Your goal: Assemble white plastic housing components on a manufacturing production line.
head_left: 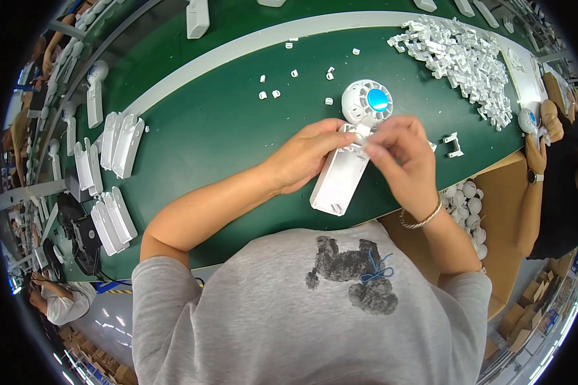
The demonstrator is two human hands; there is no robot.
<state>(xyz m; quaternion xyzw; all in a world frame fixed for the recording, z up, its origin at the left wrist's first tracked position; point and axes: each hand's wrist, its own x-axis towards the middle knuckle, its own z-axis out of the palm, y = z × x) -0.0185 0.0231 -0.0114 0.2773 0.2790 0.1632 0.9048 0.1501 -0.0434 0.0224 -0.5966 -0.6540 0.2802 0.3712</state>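
My left hand [308,154] is closed round a white handheld fan [338,183], its thumb lying across the neck. The fan's round vented head [356,106], with a shiny blue centre, points away from me, and its long open handle shell slants toward me. My right hand [406,154] bends over the neck, fingertips pinched together against it. Those fingers are slightly blurred, and whatever small part they may hold is hidden. Just right of this hand lies a small white bracket [453,145] on the green table.
Several small white clips [276,94] lie scattered beyond the fan. A heap of white brackets [462,64] covers the far right. White handle shells [122,144] stand at left. A cardboard box [504,192] of round white fan heads [474,205] sits at right, near a co-worker's arm [532,192].
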